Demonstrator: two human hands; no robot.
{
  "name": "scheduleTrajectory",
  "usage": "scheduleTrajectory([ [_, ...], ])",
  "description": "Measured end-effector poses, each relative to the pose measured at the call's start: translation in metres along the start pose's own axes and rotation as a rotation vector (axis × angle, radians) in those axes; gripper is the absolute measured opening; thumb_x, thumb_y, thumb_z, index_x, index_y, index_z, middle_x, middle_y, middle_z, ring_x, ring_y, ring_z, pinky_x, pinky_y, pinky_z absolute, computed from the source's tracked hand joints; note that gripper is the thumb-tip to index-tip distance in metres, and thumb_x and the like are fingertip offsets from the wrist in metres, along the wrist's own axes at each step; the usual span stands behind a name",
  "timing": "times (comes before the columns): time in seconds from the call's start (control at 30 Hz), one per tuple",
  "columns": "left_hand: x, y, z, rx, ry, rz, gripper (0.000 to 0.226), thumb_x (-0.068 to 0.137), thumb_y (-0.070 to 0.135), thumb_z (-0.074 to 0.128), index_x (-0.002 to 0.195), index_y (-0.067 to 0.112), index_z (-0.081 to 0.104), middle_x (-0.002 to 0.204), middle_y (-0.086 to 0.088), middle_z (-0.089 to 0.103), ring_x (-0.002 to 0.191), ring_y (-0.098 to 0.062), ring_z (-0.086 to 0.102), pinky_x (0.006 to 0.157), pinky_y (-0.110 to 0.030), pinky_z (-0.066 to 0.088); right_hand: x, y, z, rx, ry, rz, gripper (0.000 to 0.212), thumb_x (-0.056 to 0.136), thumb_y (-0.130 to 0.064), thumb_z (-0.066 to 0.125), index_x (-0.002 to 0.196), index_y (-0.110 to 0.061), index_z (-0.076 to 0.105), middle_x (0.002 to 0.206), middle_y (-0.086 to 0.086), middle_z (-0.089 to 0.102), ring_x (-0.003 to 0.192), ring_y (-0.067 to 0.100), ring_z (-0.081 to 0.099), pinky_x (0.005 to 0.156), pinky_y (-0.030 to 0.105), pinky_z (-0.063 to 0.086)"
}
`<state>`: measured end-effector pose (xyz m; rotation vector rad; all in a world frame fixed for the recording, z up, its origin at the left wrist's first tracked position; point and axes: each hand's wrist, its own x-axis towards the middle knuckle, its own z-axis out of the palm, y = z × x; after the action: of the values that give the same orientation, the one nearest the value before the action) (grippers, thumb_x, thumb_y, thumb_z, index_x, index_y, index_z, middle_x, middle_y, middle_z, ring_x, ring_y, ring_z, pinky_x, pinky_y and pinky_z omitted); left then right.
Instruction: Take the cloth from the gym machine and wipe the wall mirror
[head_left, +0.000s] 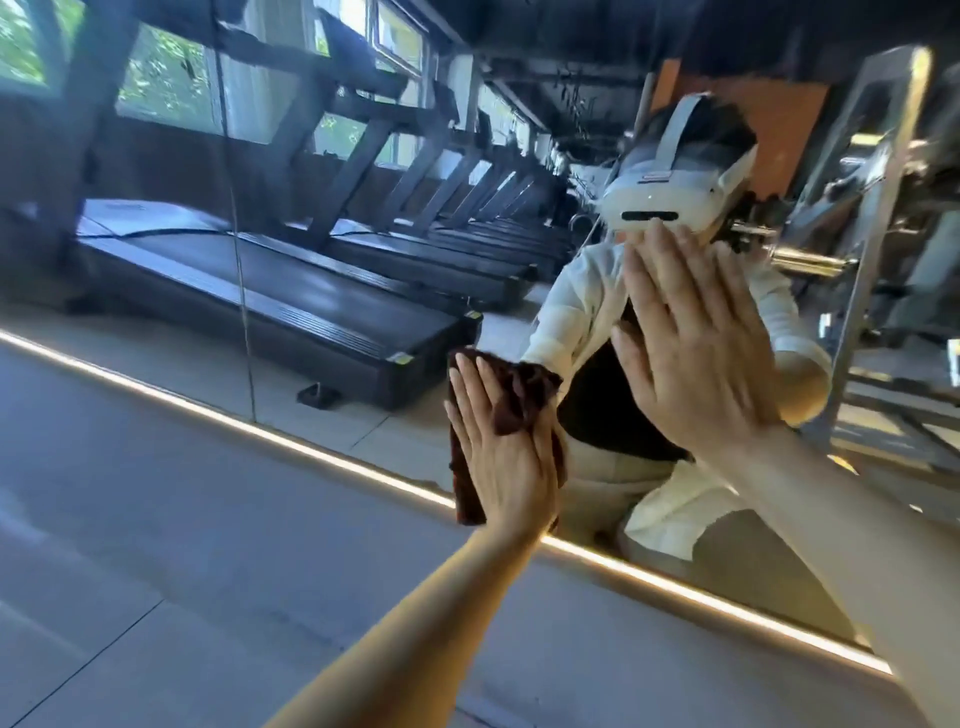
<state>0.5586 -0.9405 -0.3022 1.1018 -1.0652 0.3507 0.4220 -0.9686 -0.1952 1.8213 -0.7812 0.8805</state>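
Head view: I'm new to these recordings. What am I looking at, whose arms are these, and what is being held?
One camera, worn on a person's head, faces a large wall mirror, so the treadmills and the figure in white are reflections. The two bare arms belong to the wearer. The left hand presses a dark brown cloth flat against the glass with straight fingers. The right hand lies open on the mirror, holding nothing. A lit strip runs along the mirror's lower edge.

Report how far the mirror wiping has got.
Done: the cloth is off the machine, at the wall mirror. In hand: the left hand presses it flat on the glass near the lower edge; the right hand rests flat on the glass. Left: how much is wiped can't be told.
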Motion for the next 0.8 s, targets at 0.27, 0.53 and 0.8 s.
scheduleTrajectory([
  [0.27,0.126,0.027,0.027,0.144,0.066,0.115,0.066,0.100,0.031,0.038,0.153,-0.005,0.024,0.162,-0.020,0.021,0.152,-0.030,0.016,0.125,-0.040,0.010,0.058,0.034,-0.013,-0.154,0.062,0.068,0.061,0.110,-0.037,0.027,0.160,-0.004,0.017,0.166,0.023,0.012,0.155,0.035,0.009,0.126,0.052,0.009],
  [0.53,0.072,-0.056,-0.005,0.281,-0.220,0.633,0.073,0.098,0.037,0.043,0.159,0.012,0.012,0.167,-0.004,0.006,0.154,-0.020,0.013,0.125,-0.038,0.011,0.046,0.026,-0.008,-0.196,0.072,0.051,0.063,0.108,-0.041,0.027,0.160,-0.005,0.018,0.166,0.021,0.010,0.155,0.033,0.007,0.126,0.051,0.009],
  [0.8,0.178,0.059,0.028,0.179,-0.042,0.418,0.064,0.100,0.033,0.036,0.154,-0.001,0.026,0.163,-0.016,0.020,0.153,-0.027,0.016,0.124,-0.042,0.014,0.058,0.028,-0.015,-0.115,0.097,0.002,0.062,0.104,-0.036,0.036,0.151,0.004,0.038,0.161,0.025,0.025,0.152,0.037,0.022,0.124,0.053,0.017],
])
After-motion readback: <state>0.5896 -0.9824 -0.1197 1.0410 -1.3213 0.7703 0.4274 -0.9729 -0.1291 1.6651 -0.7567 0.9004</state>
